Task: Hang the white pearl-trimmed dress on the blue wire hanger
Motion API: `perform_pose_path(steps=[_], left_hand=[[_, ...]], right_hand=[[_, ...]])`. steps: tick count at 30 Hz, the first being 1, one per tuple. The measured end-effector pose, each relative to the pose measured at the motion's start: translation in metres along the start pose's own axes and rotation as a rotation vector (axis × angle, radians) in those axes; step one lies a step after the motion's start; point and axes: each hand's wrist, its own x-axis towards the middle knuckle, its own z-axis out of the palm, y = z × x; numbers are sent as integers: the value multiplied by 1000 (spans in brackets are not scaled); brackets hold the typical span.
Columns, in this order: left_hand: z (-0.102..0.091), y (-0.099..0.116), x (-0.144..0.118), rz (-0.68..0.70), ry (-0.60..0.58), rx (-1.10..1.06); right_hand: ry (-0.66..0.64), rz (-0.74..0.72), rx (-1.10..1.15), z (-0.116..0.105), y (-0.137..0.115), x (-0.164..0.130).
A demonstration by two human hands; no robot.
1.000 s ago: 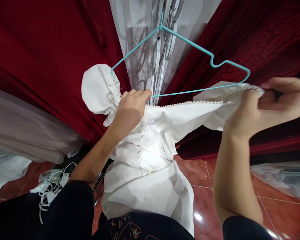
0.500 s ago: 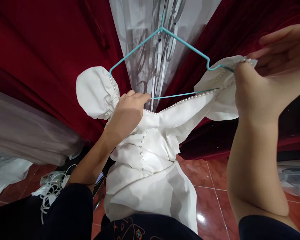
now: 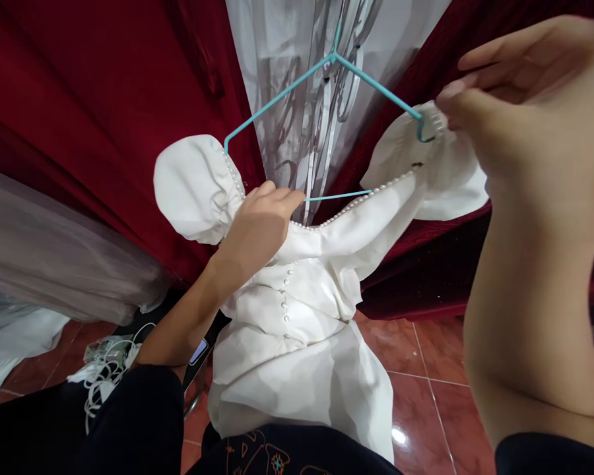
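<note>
A white dress (image 3: 301,369) with puff sleeves, a pearl-trimmed neckline and small covered buttons hangs in front of me. A light-blue clothes hanger (image 3: 376,84) is inside its top, its left end in the left puff sleeve (image 3: 191,188). My left hand (image 3: 260,221) is closed around the hanger's lower bar at the neckline; its fingertips are partly hidden. At upper right, my right hand (image 3: 519,99) pinches the pearl edge of the right puff sleeve (image 3: 455,181) between thumb and fingers, other fingers extended. The hanger's notched right end shows at that sleeve's opening.
Dark red curtains (image 3: 103,86) hang on both sides, with sheer white fabric and grey metal scrollwork (image 3: 327,125) between them. Pale tulle (image 3: 64,244) is at left. A tangled white cable (image 3: 99,389) and a phone (image 3: 198,352) lie at lower left, above red floor tiles (image 3: 416,396).
My right hand has moved up and slightly left, drawing the right sleeve's edge up around the hanger's right end. My left hand keeps its grip; the view has shifted slightly.
</note>
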Motion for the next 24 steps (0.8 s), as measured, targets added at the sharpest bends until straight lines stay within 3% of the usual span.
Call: perform_pose_path(steps=[3,6,8,13,16,19,21,24], left_hand=[[-1,-3,1,-32,-9,32],[2,-5,3,-36,-31,-1],[4,-5,3,-23,-31,-23],[3,-5,6,-53,-48,4],[-2,-3,9,-63,-96,-22],[-1,-2,10,-52,-81,-38],[4,-4,9,-50,-46,-28],[16,-11,5,-32,61,-59]], right_hand=[[70,-81,256,2,-4,-16],[172,-303,101,3,10,-29],[176,-346,-74,3,21,-36],[80,-427,-289,9,16,-55],[-128,-516,-263,26,4,-72],[-352,-439,-348,52,14,-90],[-374,-370,-472,70,29,-100],[-284,-331,-542,87,45,-107]])
